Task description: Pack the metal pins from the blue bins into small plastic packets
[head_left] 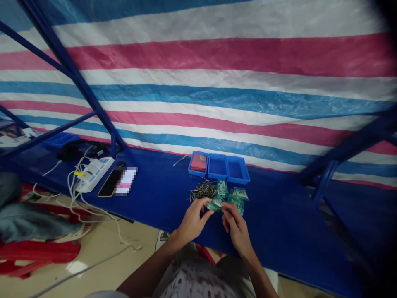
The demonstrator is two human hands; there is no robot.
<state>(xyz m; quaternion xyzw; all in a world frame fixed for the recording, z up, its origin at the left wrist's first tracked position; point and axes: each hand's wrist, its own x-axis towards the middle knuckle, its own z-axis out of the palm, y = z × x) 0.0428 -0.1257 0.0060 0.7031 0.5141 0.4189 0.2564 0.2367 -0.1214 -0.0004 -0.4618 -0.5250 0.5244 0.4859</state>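
Between my two hands is a small green plastic packet [214, 204], held just above the blue table near its front edge. My left hand [196, 218] pinches the packet's left side between thumb and fingers. At its right end, my right hand [234, 222] has closed fingers on the packet's edge. More green packets [238, 196] lie right behind my right hand, and another green packet [222, 188] lies just beyond the held one. A loose pile of thin metal screws or nails [203, 189] spreads behind my left hand; their exact kind is too small to tell.
Three joined blue trays [217, 166] stand at the back, the left one holding red packets [198, 162]. A power strip [94, 174] with white cables, a phone [111, 182] and a blurred-out item lie left. Blue metal posts [77, 78] frame the table; a person's leg [34, 219] shows far left.
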